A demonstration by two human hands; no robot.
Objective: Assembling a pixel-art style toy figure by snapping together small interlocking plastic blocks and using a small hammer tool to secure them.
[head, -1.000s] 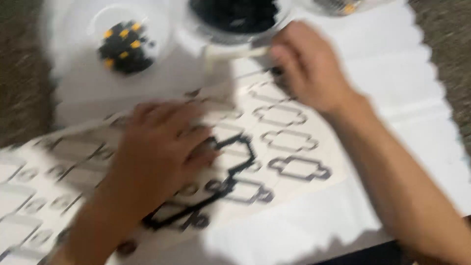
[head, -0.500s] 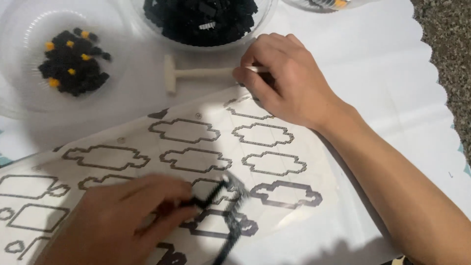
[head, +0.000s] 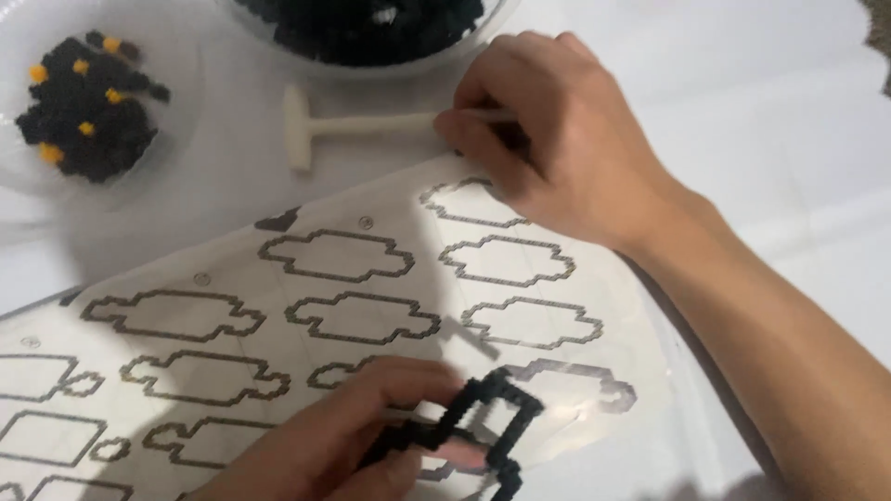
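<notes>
A pattern sheet [head: 371, 306] with printed outlines is lying across the white table [head: 761, 139], and two clear bowls of black beads are standing at the far edge, the left bowl [head: 176, 139] also holding some yellow ones. The right hand [head: 557, 139] is pinching the handle of a white T-shaped tool [head: 343, 128] just beyond the sheet. The left hand [head: 343, 445], at the near edge, is pinching a black bead frame [head: 492, 417] lifted over the sheet.

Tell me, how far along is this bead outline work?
One black bead outline looks assembled; the left hand holds it over the pattern sheet. The right hand grips a white T-shaped tool. All the other printed outlines I can see are bare, and the bowl of black beads looks well stocked.
</notes>
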